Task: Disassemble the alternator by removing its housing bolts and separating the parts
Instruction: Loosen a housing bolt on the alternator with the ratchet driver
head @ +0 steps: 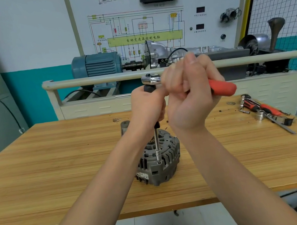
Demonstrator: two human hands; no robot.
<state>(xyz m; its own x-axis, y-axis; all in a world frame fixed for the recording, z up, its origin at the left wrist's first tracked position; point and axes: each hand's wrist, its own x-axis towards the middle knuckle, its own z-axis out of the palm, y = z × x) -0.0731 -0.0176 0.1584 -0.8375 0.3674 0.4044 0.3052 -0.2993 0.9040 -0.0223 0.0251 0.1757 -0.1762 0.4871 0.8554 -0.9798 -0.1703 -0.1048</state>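
Note:
A grey alternator (162, 160) stands on the wooden table (57, 173), vented housing facing up. A long extension bar with a socket (157, 149) rises straight from a housing bolt at the alternator's near rim. My left hand (147, 106) grips the black upper part of the bar. On top sits a chrome ratchet head (149, 79) whose red handle (223, 87) points right. My right hand (193, 94) holds that handle, fingers curled round it. A grey cylindrical part (125, 127) stands just behind the alternator, partly hidden by my left wrist.
At the table's right end lie a red-and-black handled tool (265, 109), a loose socket (259, 115) and a file (281, 124). Behind the table stands a training bench with a rail (91, 80), a blue motor (97, 64) and a wiring-diagram board (143, 27).

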